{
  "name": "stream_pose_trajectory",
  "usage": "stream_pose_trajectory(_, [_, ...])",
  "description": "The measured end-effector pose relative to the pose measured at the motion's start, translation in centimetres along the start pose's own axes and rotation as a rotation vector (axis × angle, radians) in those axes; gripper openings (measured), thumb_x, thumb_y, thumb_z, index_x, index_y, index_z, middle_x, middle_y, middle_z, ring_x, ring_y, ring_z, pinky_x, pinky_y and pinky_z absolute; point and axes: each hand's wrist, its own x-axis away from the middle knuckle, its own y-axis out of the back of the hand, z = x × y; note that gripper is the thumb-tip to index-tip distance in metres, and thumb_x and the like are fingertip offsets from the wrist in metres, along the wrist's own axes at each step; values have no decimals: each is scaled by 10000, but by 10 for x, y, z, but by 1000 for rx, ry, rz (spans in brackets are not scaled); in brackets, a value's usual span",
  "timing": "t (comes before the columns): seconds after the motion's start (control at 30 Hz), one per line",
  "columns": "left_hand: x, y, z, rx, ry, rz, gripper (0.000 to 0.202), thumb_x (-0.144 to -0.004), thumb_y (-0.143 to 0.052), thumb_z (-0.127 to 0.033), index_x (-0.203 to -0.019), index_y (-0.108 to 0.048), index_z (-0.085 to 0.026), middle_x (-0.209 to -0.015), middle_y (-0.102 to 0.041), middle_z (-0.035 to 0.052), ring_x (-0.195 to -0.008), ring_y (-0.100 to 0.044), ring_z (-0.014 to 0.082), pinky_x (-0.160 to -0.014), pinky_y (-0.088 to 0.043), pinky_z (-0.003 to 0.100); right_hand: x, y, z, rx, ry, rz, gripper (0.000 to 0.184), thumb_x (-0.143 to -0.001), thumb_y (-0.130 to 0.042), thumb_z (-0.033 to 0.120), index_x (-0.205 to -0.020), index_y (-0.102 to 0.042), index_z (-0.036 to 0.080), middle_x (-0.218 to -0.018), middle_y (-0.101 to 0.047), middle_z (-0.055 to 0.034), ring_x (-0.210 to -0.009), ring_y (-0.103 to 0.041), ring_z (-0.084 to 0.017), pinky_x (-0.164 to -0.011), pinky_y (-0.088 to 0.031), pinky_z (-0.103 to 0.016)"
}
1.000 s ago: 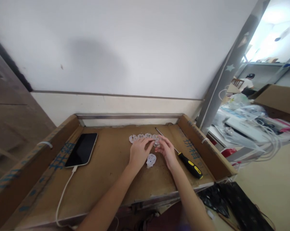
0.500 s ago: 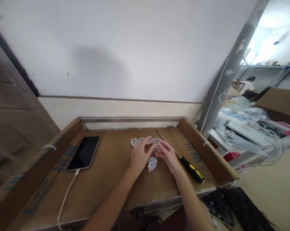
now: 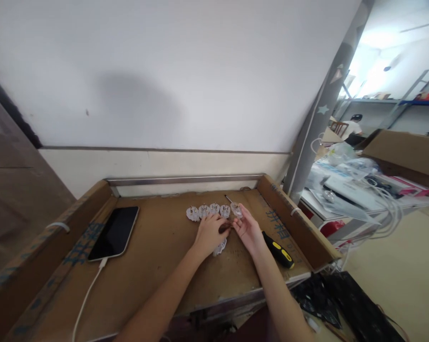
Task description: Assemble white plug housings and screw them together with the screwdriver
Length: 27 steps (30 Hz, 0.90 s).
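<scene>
My right hand [image 3: 247, 231] has its fingertips at a clear plastic plug piece [image 3: 236, 210], which sits at the right end of a row of similar pieces. Several clear plug pieces with upright metal pins [image 3: 214, 209] stand side by side along the row. Just below them my left hand [image 3: 211, 232] is curled, palm down, its fingertips close to my right thumb; what lies inside them is hidden. Partly covered by this hand is another clear plastic piece [image 3: 220, 247]. A screwdriver with a black and yellow handle [image 3: 279, 250] lies beside my right forearm, its shaft partly hidden.
A phone [image 3: 114, 232] with a white cable [image 3: 88, 292] lies at the left of the cardboard tray [image 3: 153, 266]. Cardboard walls flank both sides. Bags and cables cover a side table [image 3: 357, 190] at right, where a person [image 3: 353, 127] sits farther back.
My hands, which met at a clear piece, have parted slightly. The left has lowered over the loose piece; the right stays with a clear piece at the row's end. The view has shifted right.
</scene>
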Motion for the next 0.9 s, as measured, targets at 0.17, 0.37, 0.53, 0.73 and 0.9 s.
stream_pose_trajectory(0.17, [0, -1, 1, -23, 4, -19, 75, -783, -612, -199, -828, -669, -218, -856, -666, 38, -857, -593, 229, -740, -438, 347, -1, -1, -6, 84, 37, 20, 444, -601, -748, 356, -1002, -604, 232, -702, -648, 24, -575, -602, -93, -593, -519, -240])
stream_pose_trajectory(0.37, [2, 19, 14, 211, 258, -314, 157, -870, -511, -257, -942, -645, -219, -918, -700, 18, -844, -629, 186, -765, -464, 317, -3, -2, -13, 231, 151, -3, 539, -572, -769, 396, -1049, -578, 233, -734, -621, 31, -579, -616, -118, -574, -510, -265])
stream_pose_trajectory(0.53, [6, 20, 10, 207, 62, -430, 138, -857, -528, -261, -914, -643, -211, -889, -696, 22, -846, -621, 180, -787, -466, 313, -1, -4, -14, 332, 172, 41, 499, -578, -764, 397, -1019, -609, 221, -788, -622, 7, -626, -619, -128, -607, -515, -280])
stream_pose_trajectory(0.73, [7, 13, 3, 143, -57, -388, 129, -869, -518, -242, -901, -639, -213, -846, -676, 16, -822, -603, 178, -773, -470, 316, -2, -5, -16, 381, 199, 62, 510, -576, -753, 434, -1017, -603, 225, -835, -616, -2, -623, -605, -115, -627, -522, -284])
stream_pose_trajectory(0.9, [8, 15, 5, 123, -67, -391, 162, -884, -490, -209, -954, -636, -220, -880, -656, 20, -848, -595, 170, -775, -472, 302, -3, -3, -20, 416, 210, 81, 496, -594, -743, 427, -1026, -608, 227, -831, -595, -2, -609, -595, -109, -600, -518, -272])
